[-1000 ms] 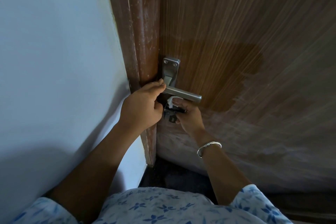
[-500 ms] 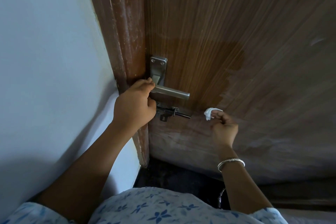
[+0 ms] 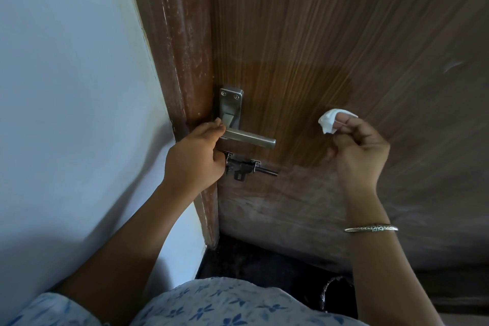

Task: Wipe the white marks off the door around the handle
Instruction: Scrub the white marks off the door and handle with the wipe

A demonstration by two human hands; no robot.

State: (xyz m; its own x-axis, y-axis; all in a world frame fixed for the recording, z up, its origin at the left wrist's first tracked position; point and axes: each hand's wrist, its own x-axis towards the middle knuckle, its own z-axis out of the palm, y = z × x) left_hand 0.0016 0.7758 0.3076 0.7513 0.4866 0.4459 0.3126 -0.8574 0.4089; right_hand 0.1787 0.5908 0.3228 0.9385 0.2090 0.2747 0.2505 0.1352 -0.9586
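Observation:
The brown wooden door [image 3: 330, 34] has a steel lever handle [image 3: 254, 138] on its left edge, with a dark sliding bolt [image 3: 248, 167] just below. My left hand [image 3: 195, 159] grips the inner end of the handle by the frame. My right hand [image 3: 360, 151] is off to the right of the handle, pinching a small white wad of tissue [image 3: 329, 120] at the fingertips, close to the door face. A darker, cleaner patch surrounds the handle; a whitish haze [image 3: 291, 201] covers the door below the bolt.
A brown door frame [image 3: 174, 47] with pale scuffs runs down beside a white wall [image 3: 66, 87] on the left. A small white mark [image 3: 453, 66] sits on the door at the far right. Dark floor [image 3: 259, 259] lies below the door.
My right hand with the tissue has left the spot under the handle and moved right and upward across the door. My left hand has stayed on the handle.

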